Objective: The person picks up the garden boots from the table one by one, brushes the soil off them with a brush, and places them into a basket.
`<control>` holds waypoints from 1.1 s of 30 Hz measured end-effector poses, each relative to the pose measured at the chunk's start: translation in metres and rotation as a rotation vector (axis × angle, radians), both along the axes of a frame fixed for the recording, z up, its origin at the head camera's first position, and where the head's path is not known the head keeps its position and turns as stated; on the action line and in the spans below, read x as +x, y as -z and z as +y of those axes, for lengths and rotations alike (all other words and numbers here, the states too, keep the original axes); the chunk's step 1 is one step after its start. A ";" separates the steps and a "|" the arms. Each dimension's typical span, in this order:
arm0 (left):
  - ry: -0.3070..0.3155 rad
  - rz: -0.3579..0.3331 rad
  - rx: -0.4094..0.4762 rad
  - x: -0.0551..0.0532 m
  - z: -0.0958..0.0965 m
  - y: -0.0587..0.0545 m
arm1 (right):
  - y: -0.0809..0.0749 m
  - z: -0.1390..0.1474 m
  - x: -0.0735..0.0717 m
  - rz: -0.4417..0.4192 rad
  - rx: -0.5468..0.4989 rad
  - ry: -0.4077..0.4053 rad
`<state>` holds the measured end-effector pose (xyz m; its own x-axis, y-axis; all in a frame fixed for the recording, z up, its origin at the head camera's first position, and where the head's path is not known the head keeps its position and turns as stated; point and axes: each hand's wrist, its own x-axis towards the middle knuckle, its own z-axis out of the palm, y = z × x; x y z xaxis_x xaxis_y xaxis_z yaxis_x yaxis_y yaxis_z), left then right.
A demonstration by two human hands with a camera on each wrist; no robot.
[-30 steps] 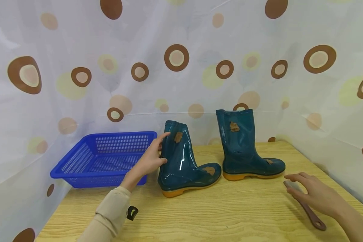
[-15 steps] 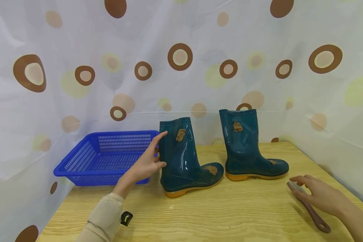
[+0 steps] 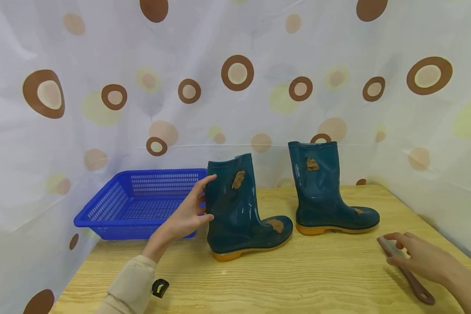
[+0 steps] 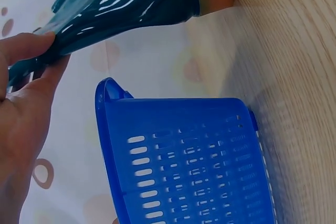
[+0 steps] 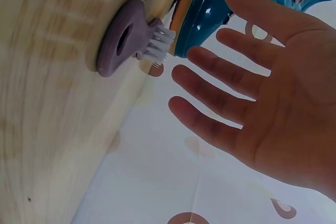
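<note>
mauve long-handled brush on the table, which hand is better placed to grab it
Probably the right hand: it hovers empty by the mauve long-handled brush, while the left hand grips a teal rubber boot.

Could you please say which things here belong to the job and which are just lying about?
Probably in the job:
glossy teal rubber boot, held in the left hand
mauve white-bristled brush, by the right hand
matching rubber boot

Seemingly lying about:
blue rectangular perforated plastic basket
</note>
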<state>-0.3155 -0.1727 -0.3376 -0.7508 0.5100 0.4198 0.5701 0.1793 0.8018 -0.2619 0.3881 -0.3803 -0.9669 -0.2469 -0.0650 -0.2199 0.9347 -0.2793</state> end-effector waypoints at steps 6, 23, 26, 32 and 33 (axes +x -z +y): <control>0.021 0.003 0.001 0.004 -0.006 0.001 | 0.005 0.003 -0.001 -0.050 -0.022 0.008; 0.035 0.001 0.020 0.018 -0.016 0.001 | 0.015 0.007 -0.001 -0.058 -0.025 0.001; 0.030 0.018 0.015 0.022 -0.016 0.002 | 0.017 0.009 0.000 -0.049 -0.026 -0.005; -0.011 0.075 -0.039 0.028 -0.018 0.005 | 0.019 0.010 0.006 -0.082 -0.056 0.003; -0.017 0.084 -0.046 0.029 -0.018 0.006 | 0.019 0.010 0.006 -0.106 -0.070 0.006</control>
<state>-0.2861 -0.1908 -0.3432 -0.7227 0.5176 0.4580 0.6316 0.2255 0.7417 -0.2556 0.3978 -0.3992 -0.9570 -0.2489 -0.1493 -0.1805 0.9131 -0.3656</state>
